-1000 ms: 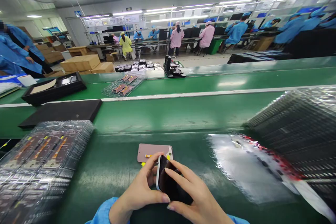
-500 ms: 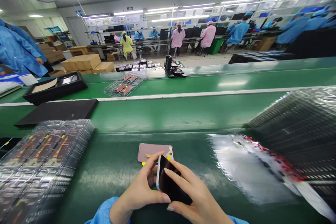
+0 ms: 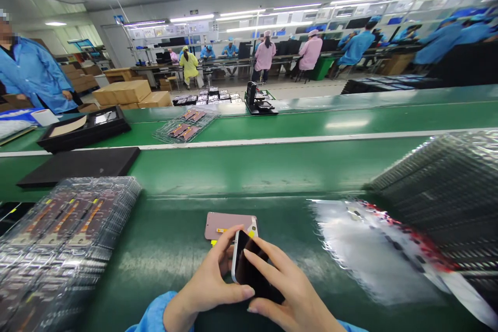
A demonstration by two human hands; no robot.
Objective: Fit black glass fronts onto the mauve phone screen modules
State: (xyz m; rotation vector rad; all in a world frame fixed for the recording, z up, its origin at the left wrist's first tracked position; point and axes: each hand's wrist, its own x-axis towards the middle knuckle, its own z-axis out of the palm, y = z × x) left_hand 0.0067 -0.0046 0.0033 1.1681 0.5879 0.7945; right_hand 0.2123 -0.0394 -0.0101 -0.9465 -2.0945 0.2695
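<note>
Phone [image 3: 248,272] tilted face-up, long axis slanting toward near right.

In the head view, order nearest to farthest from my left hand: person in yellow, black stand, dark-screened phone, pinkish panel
1. Dark-screened phone: in your left hand.
2. Pinkish panel: just beyond.
3. Black stand: farther ahead, slightly right.
4. Person in yellow: background, slightly left.

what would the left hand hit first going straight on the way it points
Beyond the phone it holds, the left hand would probably meet the pink panel first; the hand's height is unclear, so it might pass over.
</note>
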